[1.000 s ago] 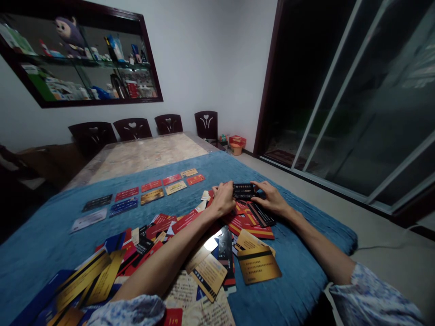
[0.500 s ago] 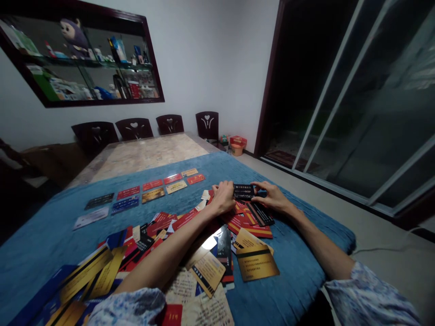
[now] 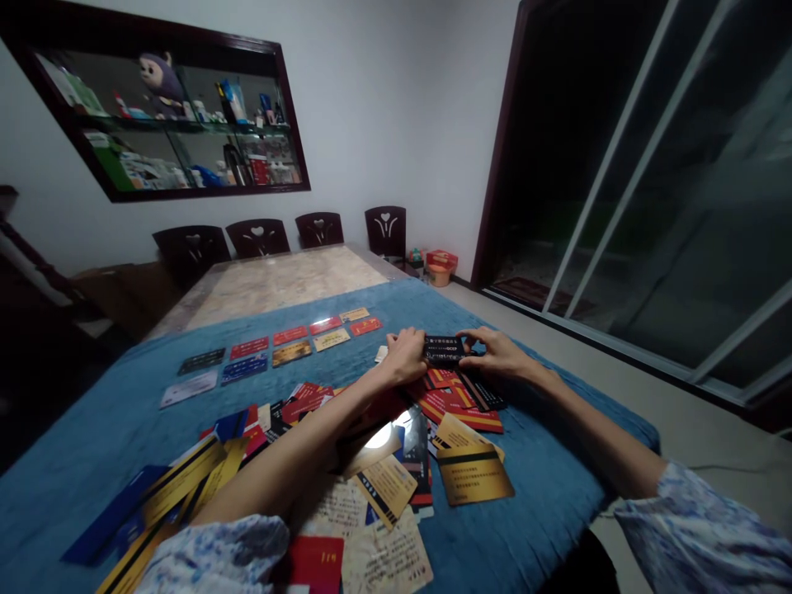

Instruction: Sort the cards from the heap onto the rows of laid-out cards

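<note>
Black card, edges between 2 hands

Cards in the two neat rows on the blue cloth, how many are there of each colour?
Red cards: 4
Gold or tan cards: 3
Black card: 1
Blue card: 1
Whitish card: 1
Total: 10
</note>
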### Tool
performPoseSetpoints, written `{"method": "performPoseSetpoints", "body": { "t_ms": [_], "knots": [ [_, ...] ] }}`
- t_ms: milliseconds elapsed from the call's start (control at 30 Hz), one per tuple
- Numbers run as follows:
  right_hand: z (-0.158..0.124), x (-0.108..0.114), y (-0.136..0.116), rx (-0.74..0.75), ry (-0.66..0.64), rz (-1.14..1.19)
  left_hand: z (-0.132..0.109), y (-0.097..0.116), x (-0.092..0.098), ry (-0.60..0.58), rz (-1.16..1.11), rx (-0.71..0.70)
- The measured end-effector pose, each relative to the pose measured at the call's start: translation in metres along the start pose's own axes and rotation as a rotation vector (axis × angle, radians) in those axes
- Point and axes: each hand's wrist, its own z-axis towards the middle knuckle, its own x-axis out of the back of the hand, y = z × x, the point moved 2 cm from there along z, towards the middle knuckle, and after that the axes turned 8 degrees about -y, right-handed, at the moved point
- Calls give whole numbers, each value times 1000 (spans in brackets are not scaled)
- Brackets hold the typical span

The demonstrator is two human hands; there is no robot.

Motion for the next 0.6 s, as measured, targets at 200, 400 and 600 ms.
{"method": "performPoseSetpoints", "body": {
  "t_ms": [200,400,600],
  "knots": [
    [10,-3,-16,34,-51,-53,-13,-13,1,13,-15,27],
    [23,-12,-37,64,-91,-114,-31,-27,2,13,-35,69],
    [37,-25,-56,105,-118,-146,-48,-49,3,47,-65,100]
  ]
}}
